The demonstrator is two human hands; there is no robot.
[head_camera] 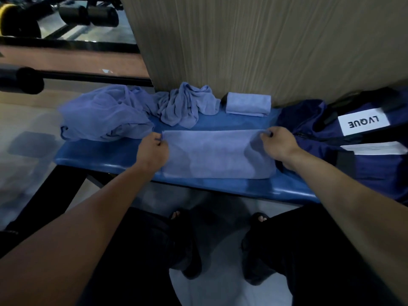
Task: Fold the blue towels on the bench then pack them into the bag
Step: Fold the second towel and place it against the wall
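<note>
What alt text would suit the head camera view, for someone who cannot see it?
Two hands, left hand and right hand, pinch the far corners of a half-folded blue towel on a blue bench. Behind lie two crumpled towels and one folded towel; a navy bag sits at the right.

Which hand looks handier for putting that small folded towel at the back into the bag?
Probably the right hand. The folded towel lies toward the right, and the bag sits beside that hand. The left hand is farther away. Both currently pinch the flat towel.
</note>
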